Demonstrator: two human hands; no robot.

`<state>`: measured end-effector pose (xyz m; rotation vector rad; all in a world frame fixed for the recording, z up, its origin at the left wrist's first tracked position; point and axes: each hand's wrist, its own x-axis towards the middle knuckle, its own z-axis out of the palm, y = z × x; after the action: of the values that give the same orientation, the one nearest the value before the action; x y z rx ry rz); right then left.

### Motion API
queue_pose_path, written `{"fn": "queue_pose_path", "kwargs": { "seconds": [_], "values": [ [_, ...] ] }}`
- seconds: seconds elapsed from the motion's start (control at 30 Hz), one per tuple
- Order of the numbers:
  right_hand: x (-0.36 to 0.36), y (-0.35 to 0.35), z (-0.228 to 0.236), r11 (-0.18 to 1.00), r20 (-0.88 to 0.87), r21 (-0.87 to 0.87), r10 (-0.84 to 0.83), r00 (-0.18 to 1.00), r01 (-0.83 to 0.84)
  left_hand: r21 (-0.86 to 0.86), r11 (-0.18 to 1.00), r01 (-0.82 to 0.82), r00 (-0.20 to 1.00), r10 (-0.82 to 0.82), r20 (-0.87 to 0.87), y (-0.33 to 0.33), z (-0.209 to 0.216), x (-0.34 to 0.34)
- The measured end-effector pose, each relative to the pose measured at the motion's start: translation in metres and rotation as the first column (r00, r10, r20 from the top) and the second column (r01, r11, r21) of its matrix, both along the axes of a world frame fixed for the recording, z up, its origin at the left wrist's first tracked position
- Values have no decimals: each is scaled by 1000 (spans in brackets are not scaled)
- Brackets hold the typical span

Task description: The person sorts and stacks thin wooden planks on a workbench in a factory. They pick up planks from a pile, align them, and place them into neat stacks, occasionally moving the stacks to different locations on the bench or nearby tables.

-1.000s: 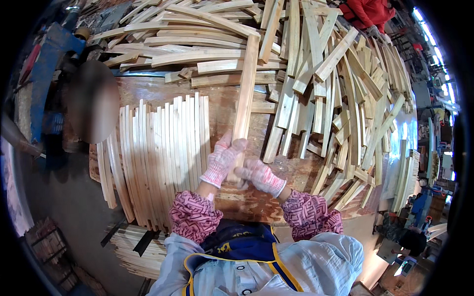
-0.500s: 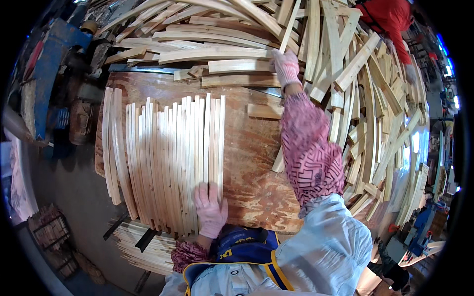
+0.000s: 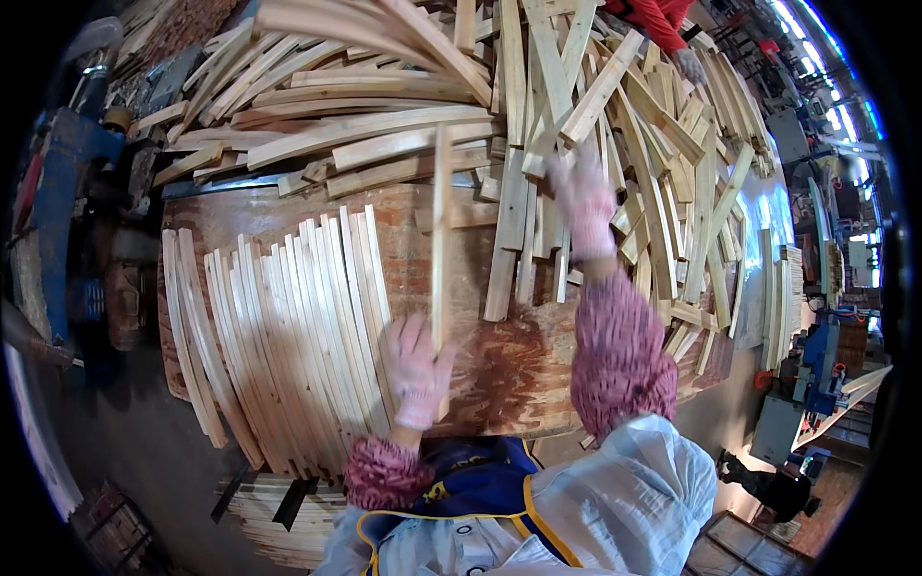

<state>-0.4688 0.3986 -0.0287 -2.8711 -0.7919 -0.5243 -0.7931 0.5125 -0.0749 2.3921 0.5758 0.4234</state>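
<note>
My left hand [image 3: 419, 372], in a pale pink knit glove, is by the near table edge. Its thumb and fingers close around the lower part of a narrow wooden strip [image 3: 441, 221], which points away from me. Just left of it, wooden strips [image 3: 298, 326] lie side by side in a row. My right hand [image 3: 584, 204], gloved alike, reaches over the loose pile of wooden strips [image 3: 663, 211] at the right. Its fingers are blurred but look stretched out, with nothing seen in them. Whether they touch the pile I cannot tell.
The worn plywood table [image 3: 499, 374] carries the row and pile. More strips [image 3: 375, 125] heap along its far side. Beyond the pile shows another person's red sleeve [image 3: 663, 19] and gloved hand [image 3: 688, 65]. Blue machinery [image 3: 72, 163] stands left; a strip stack [image 3: 279, 518] sits below the table's near left.
My right hand let go of a strip at the far pile and moved to the right-hand pile. That strip appears now in my left hand, which has left the row's edge. The view has shifted.
</note>
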Motion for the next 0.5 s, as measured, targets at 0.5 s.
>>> {"fn": "queue_pose_path", "kwargs": {
  "seconds": [0.5],
  "values": [
    [-142,-48,22,315,-617,580,771,154,751,-724,653,224,973,-107,206,8,61,74]
  ]
}}
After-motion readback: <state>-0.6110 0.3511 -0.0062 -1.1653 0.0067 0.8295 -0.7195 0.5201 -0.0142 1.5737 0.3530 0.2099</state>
